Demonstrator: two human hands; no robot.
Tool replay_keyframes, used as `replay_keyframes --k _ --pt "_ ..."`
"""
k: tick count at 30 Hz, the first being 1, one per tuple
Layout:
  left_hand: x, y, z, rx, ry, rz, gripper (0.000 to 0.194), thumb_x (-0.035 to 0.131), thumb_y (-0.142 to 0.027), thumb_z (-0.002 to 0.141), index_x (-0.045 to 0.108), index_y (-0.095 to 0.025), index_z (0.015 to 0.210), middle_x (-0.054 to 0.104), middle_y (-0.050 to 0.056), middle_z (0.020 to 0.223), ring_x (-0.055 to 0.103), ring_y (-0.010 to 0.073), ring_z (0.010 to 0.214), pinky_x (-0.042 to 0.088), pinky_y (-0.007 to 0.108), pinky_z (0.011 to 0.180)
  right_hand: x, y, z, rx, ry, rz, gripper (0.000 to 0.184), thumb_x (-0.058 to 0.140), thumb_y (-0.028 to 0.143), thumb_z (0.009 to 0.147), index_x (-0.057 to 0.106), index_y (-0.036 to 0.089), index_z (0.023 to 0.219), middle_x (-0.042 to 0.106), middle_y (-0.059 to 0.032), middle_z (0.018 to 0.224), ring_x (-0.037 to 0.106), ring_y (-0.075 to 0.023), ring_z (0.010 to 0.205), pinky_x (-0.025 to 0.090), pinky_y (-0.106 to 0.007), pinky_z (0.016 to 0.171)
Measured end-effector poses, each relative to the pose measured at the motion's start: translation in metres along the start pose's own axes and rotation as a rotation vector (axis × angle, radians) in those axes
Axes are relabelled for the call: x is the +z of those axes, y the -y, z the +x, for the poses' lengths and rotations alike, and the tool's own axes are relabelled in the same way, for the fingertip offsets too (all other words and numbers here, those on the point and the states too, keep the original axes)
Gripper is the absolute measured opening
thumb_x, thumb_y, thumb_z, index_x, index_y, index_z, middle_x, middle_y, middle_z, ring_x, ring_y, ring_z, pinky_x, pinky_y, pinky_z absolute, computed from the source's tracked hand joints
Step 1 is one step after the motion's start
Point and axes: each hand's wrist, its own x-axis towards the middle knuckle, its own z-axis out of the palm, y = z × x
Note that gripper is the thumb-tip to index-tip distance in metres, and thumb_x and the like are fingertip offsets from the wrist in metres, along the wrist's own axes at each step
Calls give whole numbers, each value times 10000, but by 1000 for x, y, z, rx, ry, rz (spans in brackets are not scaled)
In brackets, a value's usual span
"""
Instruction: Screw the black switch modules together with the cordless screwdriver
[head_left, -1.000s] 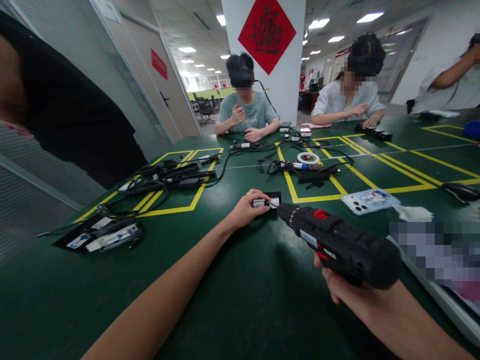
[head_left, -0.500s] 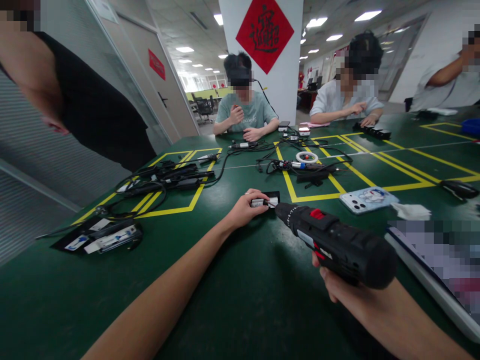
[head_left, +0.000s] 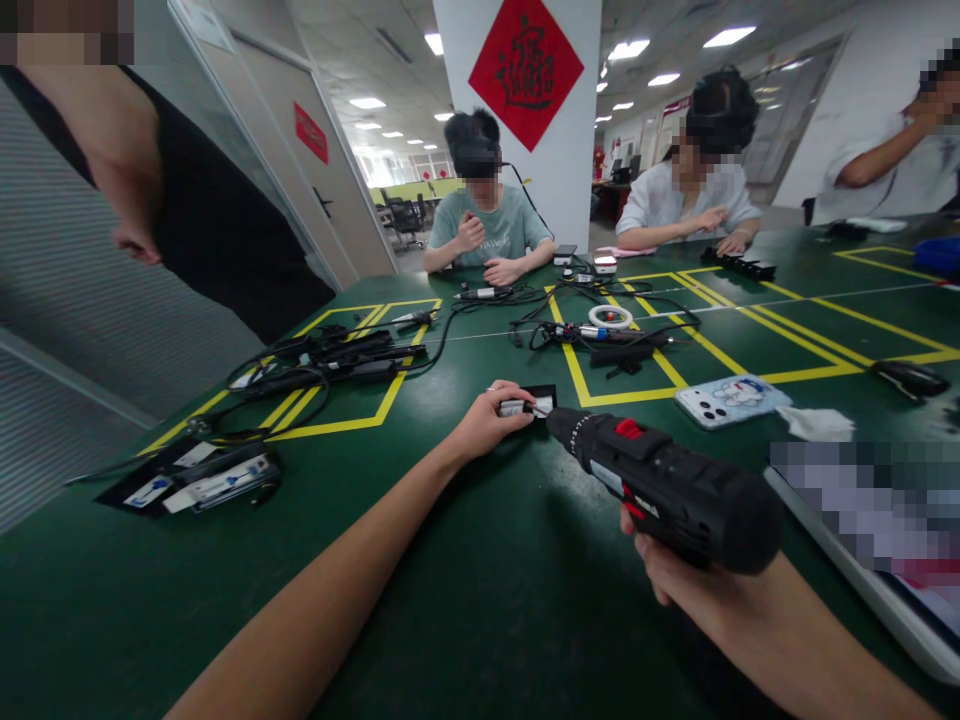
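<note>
My left hand (head_left: 491,418) is closed on a small silver part (head_left: 519,407) that rests on a black pad (head_left: 541,397) on the green table (head_left: 480,560). My right hand (head_left: 679,570) grips the handle of a black cordless drill with red buttons (head_left: 664,487). The drill's nose points left and its tip meets the small part between my left fingers.
A phone in a blue cartoon case (head_left: 729,400) and crumpled tissue (head_left: 816,423) lie to the right. Cables and tools (head_left: 337,357) sit inside yellow floor-tape boxes. A person in black (head_left: 195,220) stands at the left; three people sit across the table.
The drill and my hands have stayed almost still. The person in black at the left has leaned further into view.
</note>
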Motion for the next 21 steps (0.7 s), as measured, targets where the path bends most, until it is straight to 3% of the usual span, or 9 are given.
replay_keyframes --k 7,12,16,21 --pt "-1 -1 0 6 2 -7 257 576 -306 840 591 -153 1046 552 86 1173 531 237 1054 444 464 899 2 1 0 13 -6 -5 235 545 359 705 666 201 829 609 -14 585 606 -183 587 512 -280 570" --pt "-2 -1 0 22 0 -17 255 577 -305 840 592 -150 1042 553 85 1166 531 238 1051 442 467 899 8 -3 2 39 -112 17 230 528 378 691 647 205 785 559 4 510 560 -168 489 473 -269 474" --pt "-2 -1 0 20 -3 -20 255 580 -307 838 593 -151 1039 552 85 1167 526 240 1059 435 473 908 2 0 0 12 1 -18 238 540 376 703 656 202 817 576 4 535 577 -168 526 482 -268 514" --pt "-1 0 0 13 0 -35 260 576 -311 839 590 -150 1044 549 86 1169 530 237 1047 443 464 895 -7 13 -4 24 46 -24 197 523 337 743 646 204 820 613 -1 598 609 -169 598 506 -268 597"
